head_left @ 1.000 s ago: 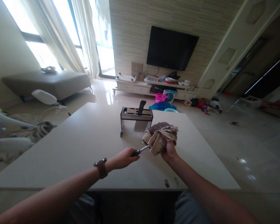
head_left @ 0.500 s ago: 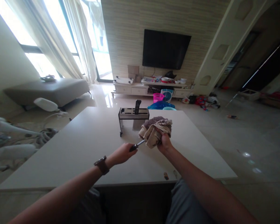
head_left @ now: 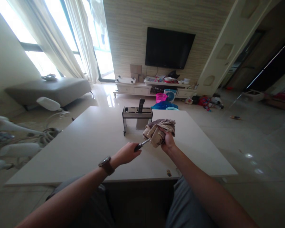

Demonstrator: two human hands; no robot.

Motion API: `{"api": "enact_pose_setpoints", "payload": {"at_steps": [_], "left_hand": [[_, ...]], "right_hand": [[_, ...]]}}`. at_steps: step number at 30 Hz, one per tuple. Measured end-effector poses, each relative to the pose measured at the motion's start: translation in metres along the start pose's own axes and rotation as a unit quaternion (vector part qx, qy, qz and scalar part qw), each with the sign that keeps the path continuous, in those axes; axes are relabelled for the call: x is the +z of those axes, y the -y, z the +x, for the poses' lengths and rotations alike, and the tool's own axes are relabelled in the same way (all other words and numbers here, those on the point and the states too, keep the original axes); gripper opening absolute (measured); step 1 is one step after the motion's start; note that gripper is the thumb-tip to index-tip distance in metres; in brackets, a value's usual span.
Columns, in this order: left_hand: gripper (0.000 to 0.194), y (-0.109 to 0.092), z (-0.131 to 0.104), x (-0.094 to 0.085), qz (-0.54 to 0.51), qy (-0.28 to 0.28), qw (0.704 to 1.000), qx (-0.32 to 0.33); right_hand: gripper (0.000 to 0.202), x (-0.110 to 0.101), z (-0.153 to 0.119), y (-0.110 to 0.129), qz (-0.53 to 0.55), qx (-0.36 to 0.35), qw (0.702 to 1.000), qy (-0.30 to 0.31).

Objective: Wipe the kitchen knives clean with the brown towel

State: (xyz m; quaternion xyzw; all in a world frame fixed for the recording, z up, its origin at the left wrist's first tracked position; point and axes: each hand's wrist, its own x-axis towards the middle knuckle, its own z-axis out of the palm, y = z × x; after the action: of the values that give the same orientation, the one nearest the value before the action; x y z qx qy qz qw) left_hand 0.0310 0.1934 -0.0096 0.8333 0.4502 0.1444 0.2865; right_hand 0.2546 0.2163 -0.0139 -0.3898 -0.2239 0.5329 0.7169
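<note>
My left hand (head_left: pixel 129 152) is closed round the black handle of a slim metal-shafted tool (head_left: pixel 145 142), perhaps a sharpening steel. Its far end is hidden in a brown and beige cloth (head_left: pixel 158 133). The bunched cloth is in my right hand (head_left: pixel 168 141), fingers wrapped into its folds around the shaft. Both are held above the white table (head_left: pixel 90 152). Just behind the cloth stands a knife rack (head_left: pixel 135 110) with a slotted top. One black-handled knife (head_left: pixel 141 105) is upright in it, its broad blade showing below.
A small dark and yellow object (head_left: pixel 168 173) lies near the table's front edge. Beyond the far edge are a blue plastic bag (head_left: pixel 165 105) and a pink basket (head_left: pixel 161 97). A white-armed appliance (head_left: pixel 16 126) stands left of the table.
The view has shifted slightly, so the table and rack sit a little higher. Both hands keep their holds; the tool and cloth have moved only slightly.
</note>
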Motion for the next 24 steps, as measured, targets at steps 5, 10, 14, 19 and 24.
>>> {"api": "enact_pose_setpoints", "payload": {"at_steps": [5, 10, 14, 19, 24], "left_hand": [[0.029, -0.004, -0.001, 0.001, 0.003, 0.004, 1.0, -0.009], [0.029, -0.008, -0.001, 0.001, 0.003, 0.0, 1.0, -0.003], [0.029, -0.006, -0.001, 0.004, -0.004, -0.001, 1.0, -0.003], [0.03, -0.005, 0.0, 0.006, 0.003, 0.004, 1.0, -0.003], [0.029, -0.004, 0.0, 0.006, 0.004, 0.004, 1.0, -0.008]], "right_hand": [[0.028, -0.003, 0.001, 0.003, 0.012, 0.074, 0.997, -0.024], [0.026, -0.002, 0.0, 0.007, 0.0, 0.065, 0.997, -0.035], [0.023, 0.003, -0.007, 0.009, 0.019, 0.061, 0.997, -0.048], [0.023, 0.004, -0.008, 0.009, 0.014, 0.048, 0.997, -0.052], [0.025, -0.001, -0.004, 0.004, -0.005, 0.042, 0.997, -0.058]]}}
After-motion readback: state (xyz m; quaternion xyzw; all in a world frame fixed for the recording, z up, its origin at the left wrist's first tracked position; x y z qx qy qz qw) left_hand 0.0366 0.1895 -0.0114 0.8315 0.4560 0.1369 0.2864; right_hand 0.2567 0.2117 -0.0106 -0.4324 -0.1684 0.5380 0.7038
